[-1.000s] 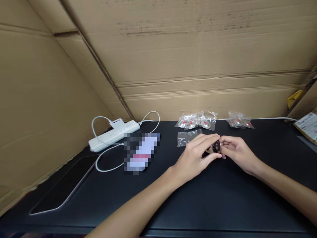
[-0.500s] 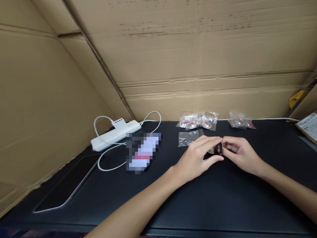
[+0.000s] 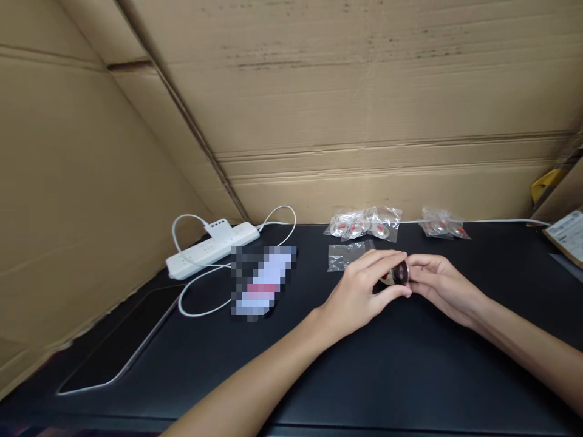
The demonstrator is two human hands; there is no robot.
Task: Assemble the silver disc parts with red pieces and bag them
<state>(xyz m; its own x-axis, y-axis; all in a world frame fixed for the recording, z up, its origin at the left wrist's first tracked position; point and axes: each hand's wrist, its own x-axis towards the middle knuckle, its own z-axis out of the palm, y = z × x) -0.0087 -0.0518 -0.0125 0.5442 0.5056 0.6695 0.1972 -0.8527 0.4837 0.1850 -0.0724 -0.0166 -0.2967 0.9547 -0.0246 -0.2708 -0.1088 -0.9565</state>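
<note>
Between my hands is a small round disc [image 3: 401, 274], with a shiny dark brown face and a pale and red part behind it. My left hand [image 3: 364, 282] grips it between the fingers on top and the thumb below. From the other side, the fingers of my right hand [image 3: 437, 282] are bent together at the disc's rim; whether they pinch it or only touch it is hard to make out. Just beyond my left hand lies a flat clear plastic bag [image 3: 346, 257] on the black table [image 3: 410, 376].
Clear bags of silvery discs with red marks [image 3: 362, 226] lie at the back, more bagged discs [image 3: 441, 224] to their right. Leftward are a white power strip [image 3: 214, 247] with cables, a pixelated item [image 3: 264, 282] and a dark tablet-like slab [image 3: 122, 340]. Cardboard walls [image 3: 364, 109] enclose the table.
My right hand has turned slightly, its fingers shifting lower along the disc's rim. More of the dark face and the red part now shows. My left hand stays almost still.
</note>
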